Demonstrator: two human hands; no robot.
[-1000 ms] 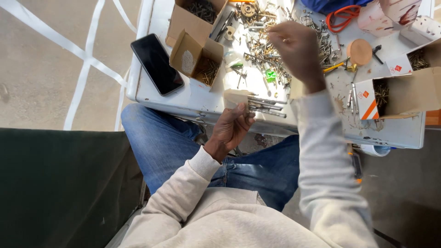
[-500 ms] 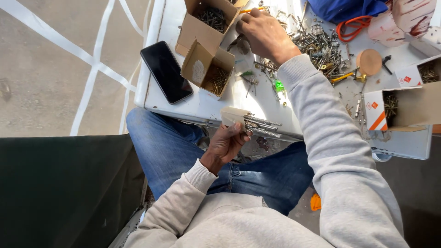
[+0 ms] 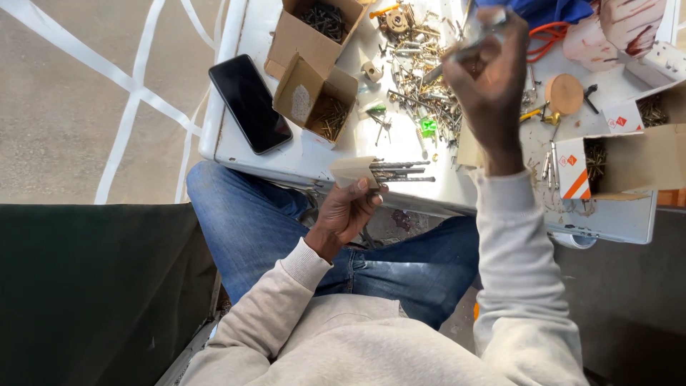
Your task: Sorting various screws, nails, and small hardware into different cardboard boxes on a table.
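Steel drill bits (image 3: 400, 170), stiff and slick, jut from the small pale box (image 3: 354, 171) our left hand (image 3: 350, 211) pinches above our lap; our right hand (image 3: 489, 78) closes on another bit (image 3: 468, 50) over the table (image 3: 300, 154). We would grip shanks.

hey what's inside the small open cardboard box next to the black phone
The small open brown cardboard box beside the black phone holds a heap of dark metal screws against its lower wall. A pale patch marks the inner flap. Whatever lies beneath the heap is covered.
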